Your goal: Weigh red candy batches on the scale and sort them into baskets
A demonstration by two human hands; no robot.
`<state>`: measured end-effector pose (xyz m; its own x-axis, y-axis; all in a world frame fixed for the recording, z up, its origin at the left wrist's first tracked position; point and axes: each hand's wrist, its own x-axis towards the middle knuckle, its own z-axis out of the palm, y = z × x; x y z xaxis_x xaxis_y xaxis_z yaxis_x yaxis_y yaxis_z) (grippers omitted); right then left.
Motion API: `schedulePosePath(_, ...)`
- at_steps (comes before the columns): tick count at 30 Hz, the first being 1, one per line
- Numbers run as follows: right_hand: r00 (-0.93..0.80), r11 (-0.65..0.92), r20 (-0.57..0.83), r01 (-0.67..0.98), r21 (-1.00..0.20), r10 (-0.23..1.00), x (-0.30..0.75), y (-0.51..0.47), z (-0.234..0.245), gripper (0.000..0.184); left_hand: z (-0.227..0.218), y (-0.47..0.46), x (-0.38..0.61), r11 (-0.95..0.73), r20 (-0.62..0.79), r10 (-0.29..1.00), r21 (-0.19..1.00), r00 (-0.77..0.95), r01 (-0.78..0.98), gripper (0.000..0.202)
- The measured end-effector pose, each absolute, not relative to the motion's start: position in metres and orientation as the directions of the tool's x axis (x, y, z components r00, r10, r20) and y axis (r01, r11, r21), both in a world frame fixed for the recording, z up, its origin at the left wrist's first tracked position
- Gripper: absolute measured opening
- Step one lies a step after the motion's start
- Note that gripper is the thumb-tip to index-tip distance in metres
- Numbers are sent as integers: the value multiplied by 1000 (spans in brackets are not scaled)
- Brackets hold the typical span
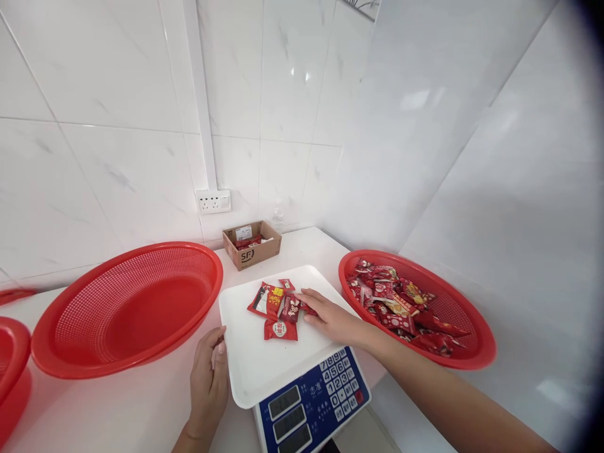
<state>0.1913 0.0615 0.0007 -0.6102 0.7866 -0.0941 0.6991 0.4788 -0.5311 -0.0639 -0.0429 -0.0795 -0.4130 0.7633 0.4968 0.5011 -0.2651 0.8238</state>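
Note:
A white tray [255, 371] rests on a blue-fronted digital scale [321, 402]. Several red snack packets lie in a small pile on it, among them a packet with a yellow print [270, 299] and a round-labelled packet [280, 329]. My right hand [330, 318] reaches over the tray from the right, thumb and fingers closed about a small red snack packet [307, 308] at the pile's right side; the fingers partly hide it. At the tray's left edge is my left hand [208, 371], fingers loosely bent and apart from the thumb, holding nothing, fingertips close to the rim.
A red perforated basket [136, 314] stands left of the tray, with another red basket [12, 352] at the far left. To the right, a red basket [481, 352] holds many snack packets [401, 302]. Behind is a cardboard box [257, 255] of red packets, near a wall socket [214, 201].

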Motion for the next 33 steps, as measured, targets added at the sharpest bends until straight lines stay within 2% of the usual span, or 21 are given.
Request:
schedulePosePath(5, -667, 524, -28, 610, -594, 745, 188, 49, 8, 58, -80, -44, -64, -279, 515, 757, 811, -402, 514, 29)
schedulePosePath(8, -621, 494, -37, 656, -571, 783, 197, 45, 13, 58, -78, -43, -64, -292, 520, 762, 808, -386, 513, 28)
schedulePosePath(12, -606, 510, 4, 666, -544, 795, 207, 46, 10, 47, -79, -42, -65, -289, 524, 761, 801, -382, 525, 27)
schedulePosePath(18, -449, 417, 83, 724, -549, 890, 198, 52, -1, 40, -83, -41, -65, -274, 535, 757, 782, -376, 560, 27)
schedulePosePath(26, -504, 495, 129, 712, -497, 854, 178, 59, 2, 49, -86, -40, -67, -264, 530, 763, 778, -370, 571, 28)
schedulePosePath(30, -564, 539, 100, 700, -469, 820, 169, 67, 0, 59, -86, -40, -67, -268, 531, 765, 777, -364, 570, 28)
schedulePosePath(33, -550, 518, 73, 723, -457, 832, 166, 71, -4, 56, -84, -40, -66, -278, 542, 760, 770, -359, 575, 27)
